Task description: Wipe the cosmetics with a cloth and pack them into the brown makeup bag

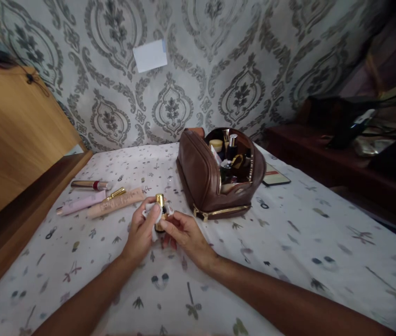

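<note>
In front of me I hold a small gold-capped cosmetic bottle [159,200] roughly upright between both hands. My left hand [141,228] is closed around its left side, with a crumpled white tissue [148,211] pressed against it. The fingers of my right hand [188,234] pinch the bottle's lower part from the right. Its label and much of its body are covered by fingers and tissue. Just behind my hands stands a brown cosmetic bag [198,172], unzipped, with several bottles and jars inside.
To the left lie a peach squeeze tube [115,204], a slim gold tube [116,193], a lilac tube [82,203] and a silver tube with a red band [90,185]. A flat dark-edged object [275,176] lies behind the bag on the patterned sheet [288,261].
</note>
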Demonstrator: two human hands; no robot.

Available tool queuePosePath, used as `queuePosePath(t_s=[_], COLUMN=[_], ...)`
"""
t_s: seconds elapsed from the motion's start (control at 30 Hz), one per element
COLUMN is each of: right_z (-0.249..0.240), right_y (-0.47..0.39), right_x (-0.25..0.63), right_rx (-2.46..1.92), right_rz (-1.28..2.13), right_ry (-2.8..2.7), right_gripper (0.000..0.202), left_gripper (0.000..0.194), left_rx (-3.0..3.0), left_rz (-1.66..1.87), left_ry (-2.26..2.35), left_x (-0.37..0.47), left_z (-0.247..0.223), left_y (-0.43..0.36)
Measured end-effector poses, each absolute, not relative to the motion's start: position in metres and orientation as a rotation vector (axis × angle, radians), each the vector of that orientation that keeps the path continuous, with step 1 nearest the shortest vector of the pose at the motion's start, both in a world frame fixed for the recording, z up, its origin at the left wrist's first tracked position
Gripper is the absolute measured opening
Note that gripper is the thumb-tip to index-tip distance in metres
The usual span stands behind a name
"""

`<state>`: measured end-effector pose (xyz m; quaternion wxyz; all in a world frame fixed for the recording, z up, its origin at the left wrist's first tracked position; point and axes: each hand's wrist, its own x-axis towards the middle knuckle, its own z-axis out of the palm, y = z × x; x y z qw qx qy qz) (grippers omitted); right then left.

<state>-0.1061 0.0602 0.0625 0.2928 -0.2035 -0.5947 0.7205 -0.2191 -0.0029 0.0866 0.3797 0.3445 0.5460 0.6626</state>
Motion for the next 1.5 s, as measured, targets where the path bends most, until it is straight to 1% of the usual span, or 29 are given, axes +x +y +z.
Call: queuePosePath(t_s=[0.1,0.17,0.23,0.4,0.5,0.7,0.83,1.03,1.2,1.37,1.5], right_z=[0.065,0.067,0.069,0.070,0.069,0.071,0.071,0.067,0.066,0.065,0.067], right_y=[0.066,0.071,0.074,0.075,0.073,0.073,0.073,0.075,0.076,0.077,0.076], right_x=[-0.105,-0.103,-0.102,-0.102,-0.103,-0.100,-0.100,-0.103,-0.103,-0.105,-0.105], right_rx=[-0.619,-0.622,-0.597,-0.507,-0.515,-0.557,-0.533,-0.469,-0.553,-0.623,-0.568], right_rz=[1.741,1.683,1.708,1.845,1.828,1.700,1.691,1.793,1.780,1.845,1.927], right_ry=[-1.570,-1.510,-1.464,-1.491,-1.507,-1.458,-1.446,-1.437,-1.372,-1.282,-1.295], right_gripper=[0.049,0.046,0.041,0.043,0.040,0.037,0.035,0.039,0.040,0.050,0.055], left_gripper=[0.041,0.041,0.041,0.038,0.038,0.048,0.045,0.043,0.045,0.055,0.053], left_rx=[1.008,1.062,1.120,1.284,1.185,0.909,0.912,0.989,0.948,1.060,1.095], left_rz=[1.692,1.619,1.523,1.346,1.346,1.338,1.310,1.401,1.484,1.295,1.249], left_ry=[1.509,1.573,1.618,1.713,1.704,1.458,1.493,1.635,1.547,1.538,1.550], left_x=[-0.228,-0.231,-0.232,-0.229,-0.232,-0.243,-0.244,-0.242,-0.242,-0.241,-0.245], left_z=[0.090,0.090,0.089,0.084,0.082,0.086,0.086,0.081,0.090,0.104,0.098], left_y=[-0.005,-0.007,-0.008,-0.011,-0.008,0.003,0.002,0.000,0.001,-0.004,-0.004])
